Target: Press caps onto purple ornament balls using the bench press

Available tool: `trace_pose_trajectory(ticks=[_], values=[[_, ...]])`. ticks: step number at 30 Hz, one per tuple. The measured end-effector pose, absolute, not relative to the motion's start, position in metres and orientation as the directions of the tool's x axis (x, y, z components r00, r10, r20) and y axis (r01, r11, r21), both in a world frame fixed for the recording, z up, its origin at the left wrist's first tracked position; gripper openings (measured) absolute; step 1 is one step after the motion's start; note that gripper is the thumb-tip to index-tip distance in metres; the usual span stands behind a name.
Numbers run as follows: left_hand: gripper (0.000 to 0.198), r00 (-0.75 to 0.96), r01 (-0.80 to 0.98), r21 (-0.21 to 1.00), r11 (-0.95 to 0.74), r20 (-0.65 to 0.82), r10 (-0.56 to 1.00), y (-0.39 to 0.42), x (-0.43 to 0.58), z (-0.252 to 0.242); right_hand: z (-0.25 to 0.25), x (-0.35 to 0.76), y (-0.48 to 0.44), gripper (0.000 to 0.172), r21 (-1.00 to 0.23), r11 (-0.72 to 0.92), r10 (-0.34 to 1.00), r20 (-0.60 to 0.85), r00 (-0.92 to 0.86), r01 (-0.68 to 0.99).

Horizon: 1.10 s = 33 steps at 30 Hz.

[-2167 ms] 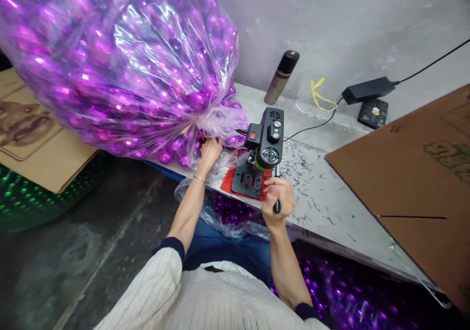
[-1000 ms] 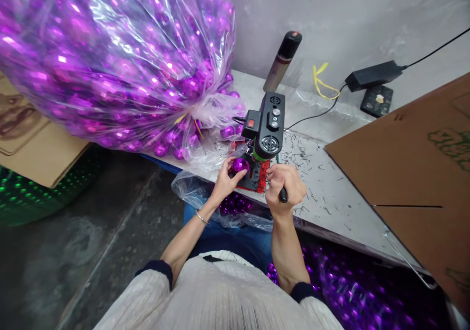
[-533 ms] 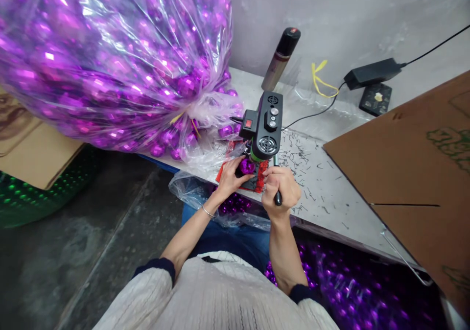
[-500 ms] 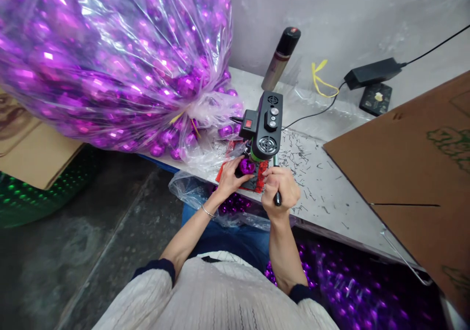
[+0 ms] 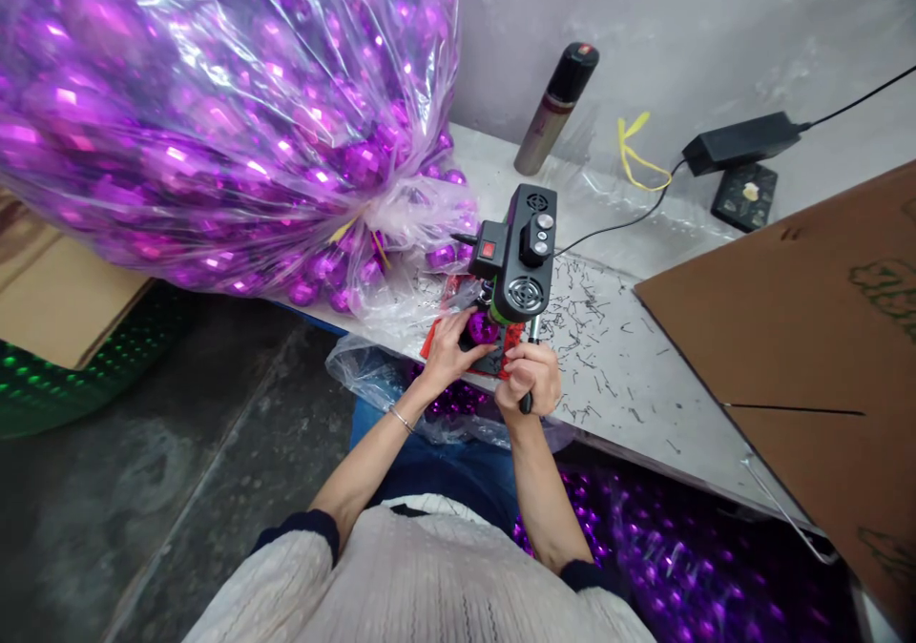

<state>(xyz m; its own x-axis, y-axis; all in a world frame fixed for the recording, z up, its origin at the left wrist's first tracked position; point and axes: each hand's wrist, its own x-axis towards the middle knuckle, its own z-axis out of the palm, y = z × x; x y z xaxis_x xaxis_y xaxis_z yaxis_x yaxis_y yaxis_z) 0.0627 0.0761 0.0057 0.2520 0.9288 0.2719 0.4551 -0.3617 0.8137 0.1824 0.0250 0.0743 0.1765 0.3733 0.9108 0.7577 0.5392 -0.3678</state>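
A small black bench press (image 5: 528, 254) with a red switch stands on the table. Under its head sits a shiny purple ball (image 5: 482, 326). My left hand (image 5: 450, 347) holds that ball from the left, thumb in front and fingers behind. My right hand (image 5: 530, 378) is wrapped round the black grip of the press's lever (image 5: 527, 403), to the right of the ball. Beneath the ball is a dark base with red material (image 5: 512, 335) around it. The press head hides the top of the ball.
A large clear bag of purple balls (image 5: 236, 128) fills the left. Thin dark bits litter the table (image 5: 644, 376). A spray can (image 5: 556, 109), a yellow tie (image 5: 634, 152) and a power adapter (image 5: 744, 143) lie along the wall. A cardboard box (image 5: 794, 309) stands at right.
My right hand has drawn the lever grip slightly left, nearer my left hand. The left hand stays on the ball. The whole view has shifted a little.
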Motion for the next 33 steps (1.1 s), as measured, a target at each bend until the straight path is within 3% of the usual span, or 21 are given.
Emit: trace_pose_trajectory(ticks=[8, 13, 19, 23, 26, 31, 33], values=[[0.065, 0.258, 0.441, 0.808, -0.391, 0.303, 0.918, 0.077, 0.063, 0.006, 0.065, 0.179, 0.028, 0.027, -0.385, 0.530, 0.354, 0.910, 0.216, 0.756], [0.061, 0.256, 0.441, 0.806, -0.395, 0.309, 0.916, 0.080, 0.063, 0.004, 0.061, 0.179, 0.028, 0.025, -0.344, 0.560, 0.359, 0.921, 0.153, 0.754], [0.068, 0.257, 0.426, 0.806, -0.412, 0.329, 0.909, 0.076, 0.061, 0.006, 0.103, 0.179, 0.025, 0.026, -0.443, 0.508, 0.420, 0.876, 0.236, 0.739], [0.069, 0.284, 0.423, 0.713, -0.560, 0.482, 0.829, 0.040, 0.041, -0.004, 0.126, 0.183, 0.020, 0.025, -0.446, 0.482, 0.497, 0.848, 0.184, 0.754], [0.054, 0.417, 0.409, 0.583, -0.702, 0.565, 0.712, 0.002, 0.017, -0.024, 0.121, 0.184, 0.018, 0.023, -0.429, 0.515, 0.493, 0.857, 0.153, 0.742], [0.068, 0.575, 0.464, 0.513, -0.722, 0.446, 0.686, -0.022, -0.005, -0.039, 0.105, 0.181, 0.017, 0.021, -0.448, 0.531, 0.470, 0.862, 0.191, 0.719], [0.057, 0.513, 0.496, 0.523, -0.693, 0.468, 0.720, -0.002, -0.002, -0.027, 0.104, 0.181, 0.017, 0.021, -0.446, 0.528, 0.475, 0.861, 0.185, 0.722]])
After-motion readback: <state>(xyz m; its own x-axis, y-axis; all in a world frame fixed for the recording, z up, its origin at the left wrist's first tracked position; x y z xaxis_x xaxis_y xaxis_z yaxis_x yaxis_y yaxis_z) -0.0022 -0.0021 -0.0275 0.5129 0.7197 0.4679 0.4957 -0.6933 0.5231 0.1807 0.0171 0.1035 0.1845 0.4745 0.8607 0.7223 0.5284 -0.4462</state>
